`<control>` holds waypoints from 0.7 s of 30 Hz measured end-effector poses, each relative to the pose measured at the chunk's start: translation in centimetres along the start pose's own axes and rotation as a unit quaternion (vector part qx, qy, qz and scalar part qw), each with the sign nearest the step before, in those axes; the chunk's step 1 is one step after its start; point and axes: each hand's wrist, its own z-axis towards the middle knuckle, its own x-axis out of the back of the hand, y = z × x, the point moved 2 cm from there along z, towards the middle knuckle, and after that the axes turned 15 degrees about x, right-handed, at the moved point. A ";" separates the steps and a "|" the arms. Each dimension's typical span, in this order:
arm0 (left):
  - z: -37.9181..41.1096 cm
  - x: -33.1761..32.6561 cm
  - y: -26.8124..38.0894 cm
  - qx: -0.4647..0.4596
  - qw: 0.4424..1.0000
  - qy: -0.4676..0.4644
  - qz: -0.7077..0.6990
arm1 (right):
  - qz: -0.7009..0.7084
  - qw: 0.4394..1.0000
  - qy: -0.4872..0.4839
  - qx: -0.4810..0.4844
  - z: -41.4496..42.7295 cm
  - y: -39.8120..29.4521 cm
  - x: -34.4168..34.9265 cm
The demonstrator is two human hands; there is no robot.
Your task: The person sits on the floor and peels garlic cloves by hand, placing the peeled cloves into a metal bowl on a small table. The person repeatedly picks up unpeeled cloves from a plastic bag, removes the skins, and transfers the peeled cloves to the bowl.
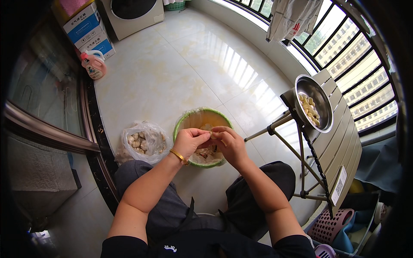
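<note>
Above a green-rimmed waste bin (176, 129) lined with a plastic bag, my left hand (191, 141) and my right hand (230, 143) meet at the fingertips. Between them they pinch a small pale garlic clove (212, 135), mostly covered by the fingers. Papery skins (205, 158) lie inside the bin. Left of it, on the floor, an open clear plastic bag (155, 154) holds several garlic bulbs (138, 142). A stainless steel bowl (327, 109) on my right contains several peeled cloves (309, 109).
The bowl stands on a slatted folding table (332, 151) with thin metal legs. A card with a printed code (338, 186) lies at its near end. A pink perforated basket (332, 225) sits below. Ahead left are a detergent bottle (94, 66), stacked boxes (87, 30) and a washing machine (135, 19).
</note>
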 end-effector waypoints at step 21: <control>1.2 0.4 -1.4 0.008 0.999 0.034 0.004 | -0.073 0.990 -0.070 0.103 -0.2 -0.4 -0.1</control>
